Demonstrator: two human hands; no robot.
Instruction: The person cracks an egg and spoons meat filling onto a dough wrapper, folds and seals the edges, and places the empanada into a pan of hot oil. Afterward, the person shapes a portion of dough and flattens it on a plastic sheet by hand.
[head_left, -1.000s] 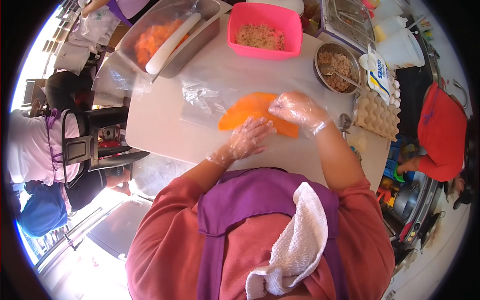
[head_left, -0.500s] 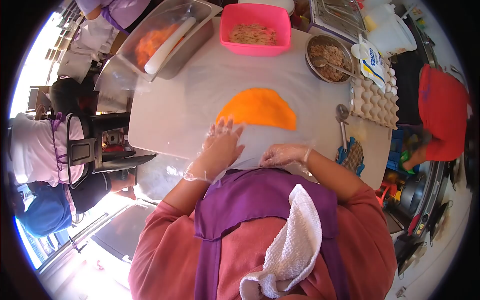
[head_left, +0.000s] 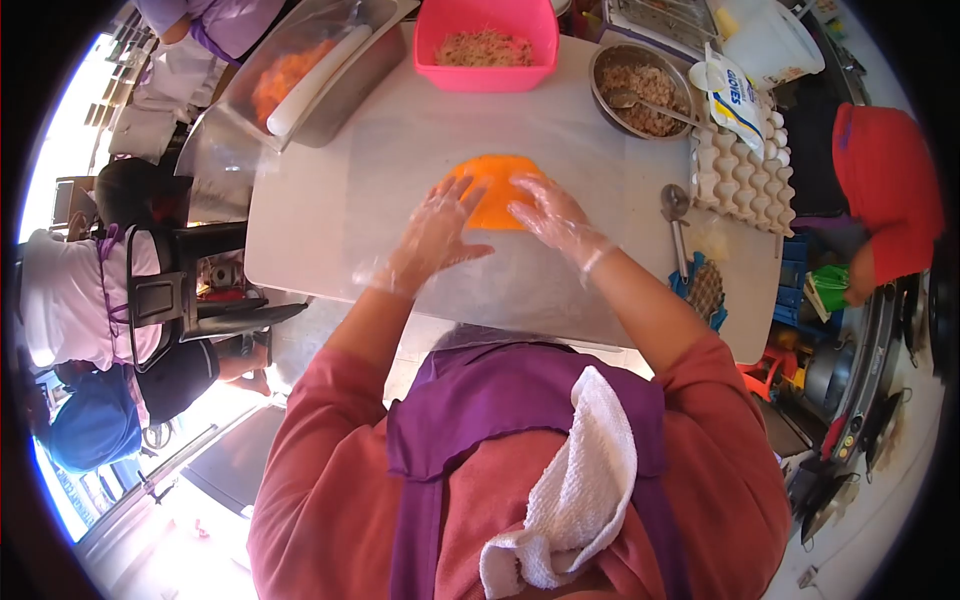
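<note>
An orange half-round of flattened dough (head_left: pixel 493 195) lies on the table, its straight edge toward me. Clear plastic sheeting (head_left: pixel 390 190) seems to be spread around it. My left hand (head_left: pixel 437 228), in a clear plastic glove, is flat with fingers spread over the dough's left end. My right hand (head_left: pixel 557 218), gloved the same way, has its fingers stretched out at the right end. Both hands are open, and parts of the dough's ends are hidden beneath them. Whether the palms press on the sheeting, I cannot tell.
Across the back stand a metal pan of orange dough (head_left: pixel 345 110), a pink tub of filling (head_left: pixel 487 80) and a metal bowl with a spoon (head_left: pixel 650 115). An egg tray (head_left: pixel 740 185) and a metal scoop (head_left: pixel 676 205) are at right. Other people (head_left: pixel 885 190) stand on both sides.
Both hands have moved forward onto the dough's ends. My right hand went from bunched fingers near my apron to spread fingers. The view has shifted slightly.
</note>
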